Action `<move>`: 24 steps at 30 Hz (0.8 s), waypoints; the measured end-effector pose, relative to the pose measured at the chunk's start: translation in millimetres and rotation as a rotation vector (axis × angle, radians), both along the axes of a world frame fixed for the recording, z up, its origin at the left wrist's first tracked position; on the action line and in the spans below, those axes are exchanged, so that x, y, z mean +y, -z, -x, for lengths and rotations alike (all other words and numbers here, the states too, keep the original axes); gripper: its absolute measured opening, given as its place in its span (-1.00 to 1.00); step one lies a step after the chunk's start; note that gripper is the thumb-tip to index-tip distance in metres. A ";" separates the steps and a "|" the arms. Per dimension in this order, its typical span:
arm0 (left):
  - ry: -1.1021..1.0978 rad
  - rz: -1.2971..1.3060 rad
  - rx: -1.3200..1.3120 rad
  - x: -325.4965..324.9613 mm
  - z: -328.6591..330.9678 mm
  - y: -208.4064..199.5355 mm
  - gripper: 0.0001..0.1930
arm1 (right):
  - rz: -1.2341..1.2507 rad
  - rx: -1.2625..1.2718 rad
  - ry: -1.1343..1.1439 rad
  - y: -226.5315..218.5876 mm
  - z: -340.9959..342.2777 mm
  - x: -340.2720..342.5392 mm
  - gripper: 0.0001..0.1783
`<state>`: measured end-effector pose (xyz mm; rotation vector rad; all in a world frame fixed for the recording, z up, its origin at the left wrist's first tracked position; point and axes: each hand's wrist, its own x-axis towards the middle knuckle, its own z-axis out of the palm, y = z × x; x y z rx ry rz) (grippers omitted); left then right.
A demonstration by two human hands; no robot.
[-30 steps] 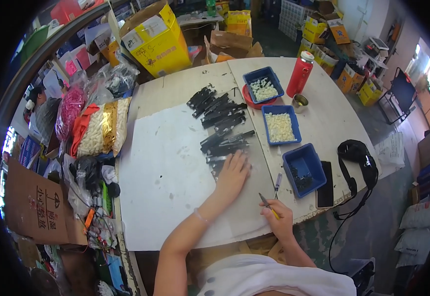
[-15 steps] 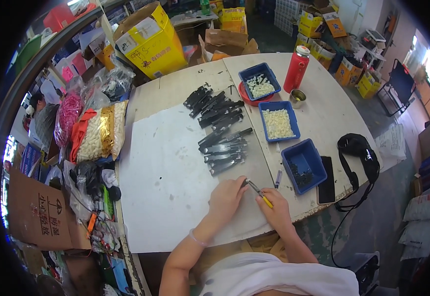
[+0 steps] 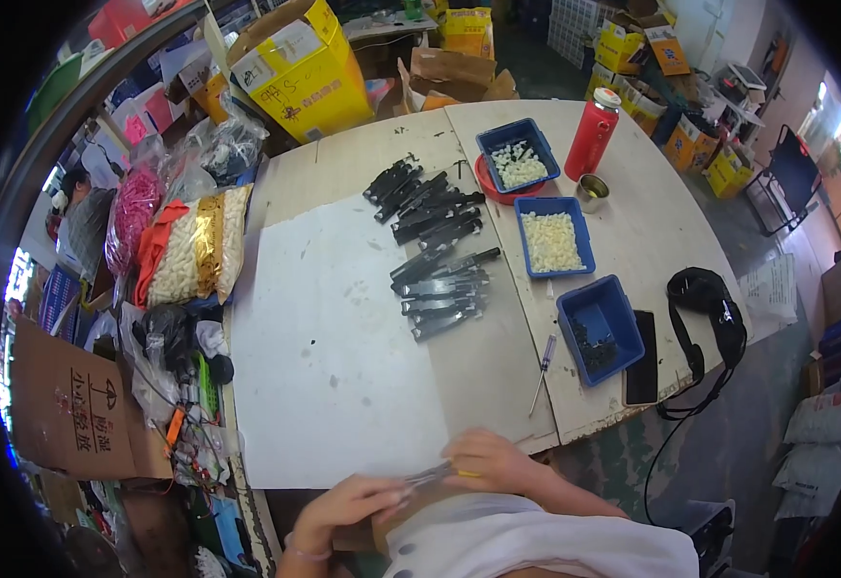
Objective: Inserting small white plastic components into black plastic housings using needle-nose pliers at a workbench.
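Close to my body at the table's front edge, my left hand [image 3: 367, 498] is closed on one end of a long grey-black strip-like part [image 3: 424, 476], blurred by motion. My right hand [image 3: 493, 461] is curled at the strip's other end, with a bit of yellow plier handle [image 3: 469, 473] showing under its fingers; the jaws are hidden. Several similar black parts [image 3: 435, 217] lie in rows farther up the table. To the right of the white sheet lies a screwdriver [image 3: 546, 362] with a clear purplish handle.
On the right stand a blue bin of small black pieces [image 3: 560, 332], two blue bins of pale pieces [image 3: 589, 252] [image 3: 547, 144], a red bottle [image 3: 594, 135] and a metal cup [image 3: 592, 193]. A phone [image 3: 641, 361] and black pouch [image 3: 705, 299] lie near the right edge. Bagged goods [image 3: 189, 250] crowd the left.
Both hands have drawn back from the table's middle toward my body, the left one moving left and down. The pliers have gone mostly out of sight in my right hand. The screwdriver now shows fully.
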<state>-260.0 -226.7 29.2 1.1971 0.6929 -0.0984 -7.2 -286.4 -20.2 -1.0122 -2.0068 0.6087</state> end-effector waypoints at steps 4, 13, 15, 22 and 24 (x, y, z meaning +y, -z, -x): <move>0.239 -0.598 0.313 -2.7 48.6 -1.6 -0.64 | 0.023 0.084 0.108 4.2 -1.2 6.9 -0.80; -0.166 -1.476 -0.060 91.1 -120.2 -1.2 -0.63 | -0.006 0.257 0.328 -5.9 -25.2 11.8 -0.85; -0.258 -1.730 -0.059 123.3 -168.4 18.7 -0.63 | 0.003 0.247 0.371 -8.2 -24.7 7.6 -0.85; -0.275 -1.760 -0.020 149.0 -193.8 58.5 -0.74 | 0.151 0.258 0.766 -2.1 -39.8 1.2 -0.85; -0.436 -1.688 -0.135 126.8 -182.1 48.8 -0.72 | 0.191 0.204 0.855 -4.0 -43.3 10.9 -0.81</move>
